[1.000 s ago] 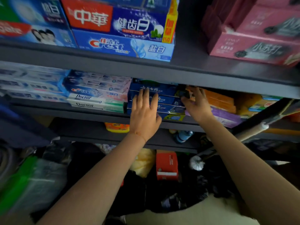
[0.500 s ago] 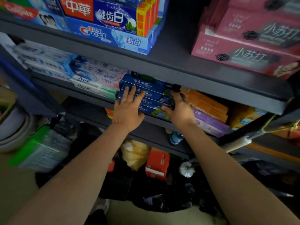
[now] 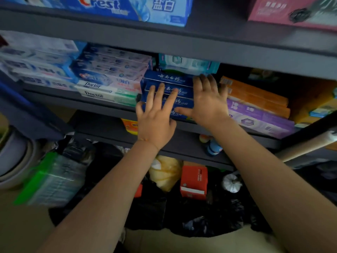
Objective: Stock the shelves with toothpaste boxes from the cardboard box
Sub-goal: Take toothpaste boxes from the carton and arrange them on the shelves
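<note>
The left hand [image 3: 155,121] and right hand [image 3: 209,105] press flat, fingers straight, on the dark blue toothpaste boxes [image 3: 169,79] stacked at the shelf's [image 3: 109,106] front edge, gripping nothing. The boxes are probably light, stiff and crushable; best held by the long sides.

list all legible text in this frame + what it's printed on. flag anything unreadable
"Crest" and "盐白": blue Crest box, top shelf.
"Doctor": upper white box, middle shelf.
"Doctor": lower white box beneath it.
White brush script, not surely readable: dark blue boxes under the left hand and right hand.
"2" plus blurred digits: purple box.
Too blurred: pink box, orange boxes, light blue boxes, red box.
</note>
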